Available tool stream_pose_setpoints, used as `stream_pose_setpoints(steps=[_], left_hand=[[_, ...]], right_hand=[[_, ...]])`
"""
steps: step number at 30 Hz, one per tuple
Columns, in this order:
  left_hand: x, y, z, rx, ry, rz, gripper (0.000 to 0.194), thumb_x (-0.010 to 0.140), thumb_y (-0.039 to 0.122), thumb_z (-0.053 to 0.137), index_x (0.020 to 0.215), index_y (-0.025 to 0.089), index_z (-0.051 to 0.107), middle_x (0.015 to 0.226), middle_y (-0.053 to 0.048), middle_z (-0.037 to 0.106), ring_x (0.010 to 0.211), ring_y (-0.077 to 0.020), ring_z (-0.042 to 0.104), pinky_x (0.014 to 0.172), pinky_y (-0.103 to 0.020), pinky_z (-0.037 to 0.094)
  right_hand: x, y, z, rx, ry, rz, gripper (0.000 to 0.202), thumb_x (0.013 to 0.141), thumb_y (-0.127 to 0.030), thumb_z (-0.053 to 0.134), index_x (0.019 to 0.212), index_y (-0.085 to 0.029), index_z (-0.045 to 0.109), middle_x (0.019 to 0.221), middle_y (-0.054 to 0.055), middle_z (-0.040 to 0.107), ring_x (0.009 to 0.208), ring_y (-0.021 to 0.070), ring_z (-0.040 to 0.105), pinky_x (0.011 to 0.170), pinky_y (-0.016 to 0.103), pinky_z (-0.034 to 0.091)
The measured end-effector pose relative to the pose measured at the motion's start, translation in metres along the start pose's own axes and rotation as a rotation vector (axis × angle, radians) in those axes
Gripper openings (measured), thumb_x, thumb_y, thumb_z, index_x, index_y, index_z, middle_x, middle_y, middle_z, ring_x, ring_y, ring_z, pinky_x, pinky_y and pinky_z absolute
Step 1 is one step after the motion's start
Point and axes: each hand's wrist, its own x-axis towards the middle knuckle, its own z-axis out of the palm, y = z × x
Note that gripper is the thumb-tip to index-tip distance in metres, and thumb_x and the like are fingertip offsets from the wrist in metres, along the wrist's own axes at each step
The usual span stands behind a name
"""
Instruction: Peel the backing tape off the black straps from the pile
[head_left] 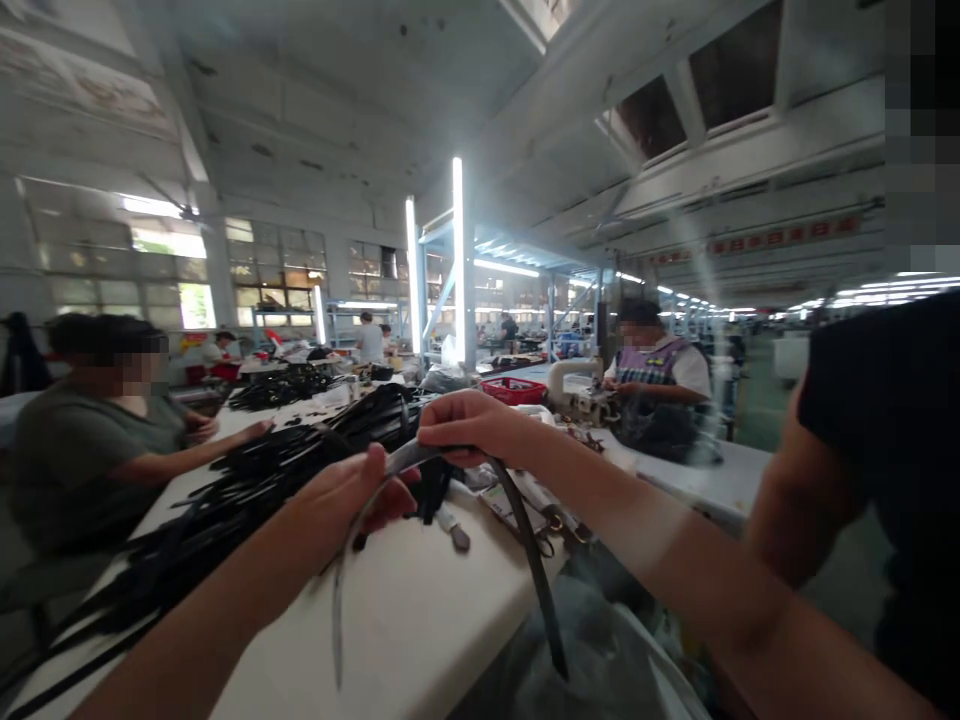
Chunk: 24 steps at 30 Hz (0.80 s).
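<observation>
The left hand [341,495] is closed on a narrow dark strap [529,545], thumb pressed on top, and the right hand [469,425] pinches the same strap a little farther along, fingers curled over it. Between the two hands the strap runs short and taut, its face catching a pale grey sheen. From the left hand one end hangs in a thin curve over the white table [420,610]; from the right hand the other end, dark and matte, drops past the table's edge and ends over a grey plastic bag [592,650] below. Motion blur softens both ends, so any stitching or hardware on them cannot be made out.

Just behind the hands a long pile of black straps [247,490] covers the table's left side. A small metal tool [455,530] lies near the hands, too blurred to name. Farther off, a seated person in a green top [82,450] rests an arm on the table at left, and another person [656,375] sits at a sewing machine [574,390] beside a red basket [514,390]. A dark sleeve [885,450] cuts off the right edge.
</observation>
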Motion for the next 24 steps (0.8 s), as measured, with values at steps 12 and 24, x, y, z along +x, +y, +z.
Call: stream_pose_setpoints(steps=[12,24], left_hand=[[0.047,-0.047,-0.001,0.244,-0.248,-0.385,0.067,0.067,0.088,0.050,0.062,0.021,0.051,0.043,0.008,0.035,0.039,-0.0099,0.022,0.042,-0.027,0.013],[0.057,-0.153,-0.004,0.972,-0.292,-0.144,0.043,0.094,0.048,0.032,0.070,0.022,0.056,0.080,-0.008,0.067,0.082,-0.0269,0.063,0.074,-0.036,0.039]], right_hand=[[-0.002,0.094,-0.051,0.024,-0.263,0.336,0.053,0.079,-0.062,0.070,0.078,-0.010,0.062,0.043,-0.009,0.041,0.036,0.0030,0.028,0.033,0.016,0.018],[-0.003,0.162,-0.083,-0.464,-0.162,0.534,0.020,0.091,-0.028,0.061,0.081,-0.012,0.068,0.052,-0.006,0.053,0.042,0.0039,0.043,0.041,0.014,0.033]])
